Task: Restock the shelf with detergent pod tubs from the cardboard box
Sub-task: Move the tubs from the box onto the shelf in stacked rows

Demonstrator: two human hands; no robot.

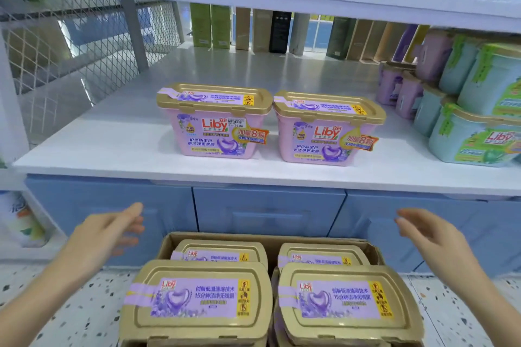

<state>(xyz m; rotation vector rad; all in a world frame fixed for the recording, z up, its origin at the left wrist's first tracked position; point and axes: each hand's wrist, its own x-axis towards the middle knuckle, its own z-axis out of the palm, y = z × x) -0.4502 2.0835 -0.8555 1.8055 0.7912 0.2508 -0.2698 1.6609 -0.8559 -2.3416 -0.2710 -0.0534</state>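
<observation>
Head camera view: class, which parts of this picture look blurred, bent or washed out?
Head view: both hands, left and right, show motion blur; the shelf edge bows from wide-angle distortion; products at the back look soft; the shelf surface is bright, nearly washed out.

The white shelf [112,146] carries two pink gold-lidded tubs side by side — the left tub [215,121] at centre, the right tub [328,129] just beside it at 3 o'clock. Teal tubs [476,135] and small purple tubs [400,90] stand further toward 3 o'clock. The speckled floor [70,313] bears the cardboard box [270,242] at 6 o'clock.
</observation>
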